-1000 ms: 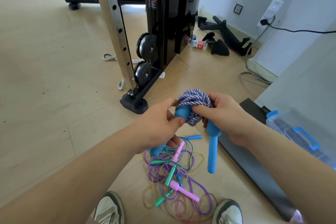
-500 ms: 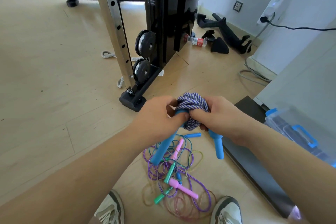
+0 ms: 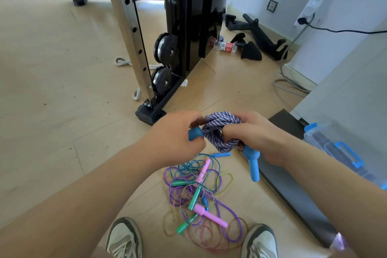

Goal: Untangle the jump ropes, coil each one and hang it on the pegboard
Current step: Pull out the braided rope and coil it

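I hold a coiled purple-and-white braided jump rope point(image 3: 219, 130) in front of me. My left hand point(image 3: 173, 138) grips one of its blue handles point(image 3: 194, 133), of which only the end shows. My right hand point(image 3: 257, 134) clasps the coil, and the second blue handle point(image 3: 253, 163) hangs down below it. On the floor under my hands lies a tangled pile of thin jump ropes point(image 3: 201, 195) in purple, blue, pink and yellow, with pink and green handles. No pegboard is in view.
A black weight machine with a steel upright point(image 3: 134, 33) stands ahead on the wooden floor. A dark mat point(image 3: 293, 190) and a clear bin with blue latches point(image 3: 339, 148) lie to the right. My shoes point(image 3: 123, 239) flank the pile. Black attachments and a bottle point(image 3: 226, 46) lie by the wall.
My left hand has turned the blue handle up so most of it is hidden in my fist. The other handle has swung closer under my right hand. The view has tilted slightly.
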Demonstrator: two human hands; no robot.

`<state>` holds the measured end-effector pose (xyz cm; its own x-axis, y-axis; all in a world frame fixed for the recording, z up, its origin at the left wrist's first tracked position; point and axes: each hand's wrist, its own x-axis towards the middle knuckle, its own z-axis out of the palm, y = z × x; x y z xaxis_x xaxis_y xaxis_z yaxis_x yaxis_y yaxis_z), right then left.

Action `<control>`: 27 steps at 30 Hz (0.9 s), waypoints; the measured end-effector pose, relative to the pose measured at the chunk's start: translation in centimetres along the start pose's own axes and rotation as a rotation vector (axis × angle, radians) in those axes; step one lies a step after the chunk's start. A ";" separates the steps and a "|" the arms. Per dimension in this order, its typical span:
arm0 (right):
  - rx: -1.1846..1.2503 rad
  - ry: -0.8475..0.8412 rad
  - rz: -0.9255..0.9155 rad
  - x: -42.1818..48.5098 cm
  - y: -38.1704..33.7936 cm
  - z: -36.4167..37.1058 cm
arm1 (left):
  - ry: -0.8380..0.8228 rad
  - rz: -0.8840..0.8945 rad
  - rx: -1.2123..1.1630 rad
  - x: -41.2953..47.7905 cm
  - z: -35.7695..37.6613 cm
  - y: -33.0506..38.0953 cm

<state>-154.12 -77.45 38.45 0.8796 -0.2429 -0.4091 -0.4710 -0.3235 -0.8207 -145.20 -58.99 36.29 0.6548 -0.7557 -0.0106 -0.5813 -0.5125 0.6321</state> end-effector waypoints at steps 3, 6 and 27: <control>0.007 -0.063 0.019 0.2 -0.2 0.6 | 0.066 -0.027 0.023 0.1 0.7 0.0; -0.035 -0.147 0.033 0.1 -0.3 0.9 | -0.020 -0.025 -0.200 0.3 0.7 0.0; 0.098 -0.250 -0.230 0.3 1.7 -0.9 | -0.210 0.017 -0.431 0.1 -1.0 0.1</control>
<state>-154.69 -78.88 37.23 0.9569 0.0615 -0.2839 -0.2604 -0.2513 -0.9322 -144.73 -58.68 37.09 0.5095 -0.8512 -0.1256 -0.3090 -0.3172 0.8966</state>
